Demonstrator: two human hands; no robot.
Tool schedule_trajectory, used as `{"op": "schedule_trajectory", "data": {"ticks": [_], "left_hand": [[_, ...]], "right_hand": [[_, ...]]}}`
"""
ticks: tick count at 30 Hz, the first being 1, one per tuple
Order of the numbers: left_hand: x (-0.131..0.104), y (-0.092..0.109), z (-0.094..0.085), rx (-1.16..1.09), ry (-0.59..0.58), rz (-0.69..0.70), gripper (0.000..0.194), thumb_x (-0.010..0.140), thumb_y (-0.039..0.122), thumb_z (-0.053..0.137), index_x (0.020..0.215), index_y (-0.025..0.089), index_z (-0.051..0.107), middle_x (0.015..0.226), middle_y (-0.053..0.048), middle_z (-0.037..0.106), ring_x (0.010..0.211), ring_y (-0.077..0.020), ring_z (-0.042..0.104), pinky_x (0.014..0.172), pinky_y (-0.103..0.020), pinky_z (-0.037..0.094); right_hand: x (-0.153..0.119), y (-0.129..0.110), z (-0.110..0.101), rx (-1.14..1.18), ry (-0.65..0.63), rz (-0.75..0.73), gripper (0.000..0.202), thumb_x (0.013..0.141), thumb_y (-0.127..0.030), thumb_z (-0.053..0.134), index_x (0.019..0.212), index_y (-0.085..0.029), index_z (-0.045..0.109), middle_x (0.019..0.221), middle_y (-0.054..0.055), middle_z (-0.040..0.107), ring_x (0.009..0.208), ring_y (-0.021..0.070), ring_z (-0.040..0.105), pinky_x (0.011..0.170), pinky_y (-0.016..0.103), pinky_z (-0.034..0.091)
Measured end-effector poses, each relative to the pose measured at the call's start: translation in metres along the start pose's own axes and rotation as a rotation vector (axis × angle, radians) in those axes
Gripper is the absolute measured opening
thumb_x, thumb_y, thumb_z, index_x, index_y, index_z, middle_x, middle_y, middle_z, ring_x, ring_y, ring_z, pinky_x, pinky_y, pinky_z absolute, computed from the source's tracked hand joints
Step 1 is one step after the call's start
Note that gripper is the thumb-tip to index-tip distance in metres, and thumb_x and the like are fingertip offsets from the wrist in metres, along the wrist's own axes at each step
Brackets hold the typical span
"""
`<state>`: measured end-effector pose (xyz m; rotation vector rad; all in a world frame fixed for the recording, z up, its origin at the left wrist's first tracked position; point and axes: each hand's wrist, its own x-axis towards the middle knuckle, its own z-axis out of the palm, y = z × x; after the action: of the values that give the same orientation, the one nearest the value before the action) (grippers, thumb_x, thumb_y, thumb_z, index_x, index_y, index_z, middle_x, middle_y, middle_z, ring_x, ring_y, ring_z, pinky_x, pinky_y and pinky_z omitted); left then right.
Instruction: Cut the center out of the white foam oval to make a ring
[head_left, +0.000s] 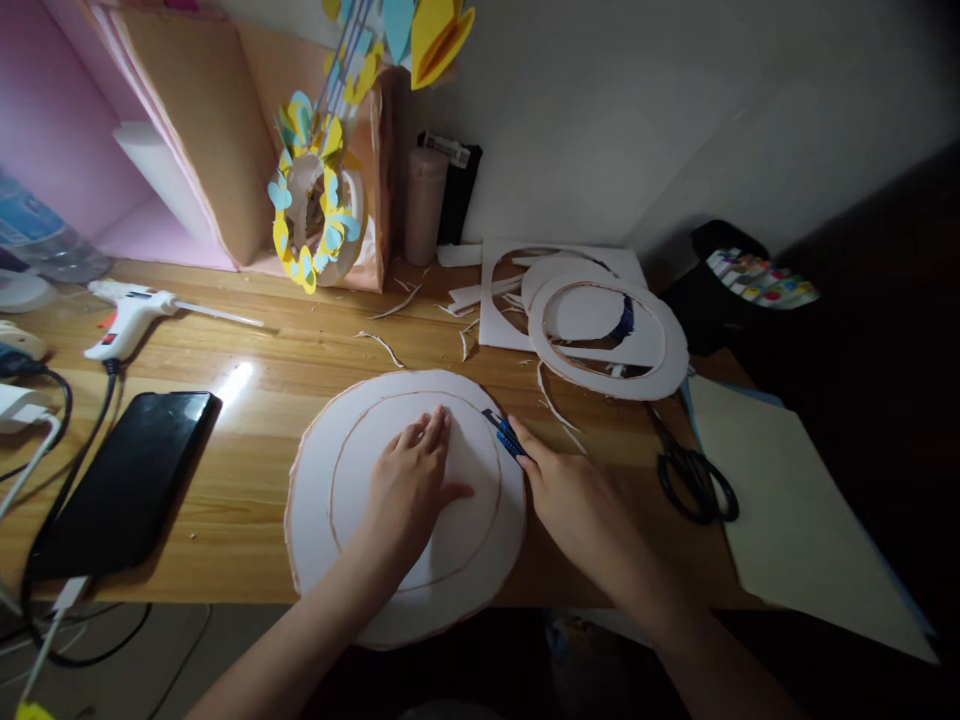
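A white foam board disc [315, 440] lies on the wooden table, its near edge sticking out past the table's front. A brownish line runs round it as an inner circle. My left hand [412, 475] rests flat on the disc inside that circle, fingers forward and thumb out to the right. My right hand [551, 475] is wrapped round a blue utility knife [507, 432] at the disc's right side. The knife's dark blade end points up and left, near the inner line. Whether the blade touches the board I cannot tell.
White cut rings [671, 350] and scraps lie behind, beside black scissors [694, 482] and pale sheets [795, 510]. To the left are a glue gun [135, 315], a phone [131, 480] and cables. A paper-flower ring [283, 235] hangs at the back.
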<state>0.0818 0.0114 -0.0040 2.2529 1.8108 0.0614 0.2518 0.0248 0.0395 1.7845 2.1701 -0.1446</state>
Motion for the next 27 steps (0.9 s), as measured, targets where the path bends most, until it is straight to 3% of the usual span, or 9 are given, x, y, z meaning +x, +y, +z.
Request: {"op": "schedule_trajectory", "data": {"ticks": [19,27], "left_hand": [[-0.001,0.001,0.002,-0.014,0.002,-0.028,0.073,0.08,0.037,0.068,0.14,0.008,0.04,0.15,-0.009,0.036,0.131,-0.0275,0.043,0.103,-0.036,0.044],[0.0,0.004,-0.001,-0.019,-0.013,-0.058,0.074,0.08,0.036,0.069,0.142,0.009,0.038,0.15,-0.007,0.036,0.132,-0.0257,0.042,0.102,-0.034,0.044]], "right_hand": [[0.003,-0.002,-0.004,0.142,-0.031,0.024,0.047,0.095,-0.026,0.036,0.142,-0.032,0.042,0.083,0.009,0.074,0.076,0.0265,0.07,0.059,0.032,0.046],[-0.005,-0.01,-0.003,0.082,-0.082,0.126,0.048,0.095,-0.029,0.038,0.143,-0.033,0.039,0.079,0.01,0.073,0.073,0.0274,0.07,0.06,0.034,0.048]]}}
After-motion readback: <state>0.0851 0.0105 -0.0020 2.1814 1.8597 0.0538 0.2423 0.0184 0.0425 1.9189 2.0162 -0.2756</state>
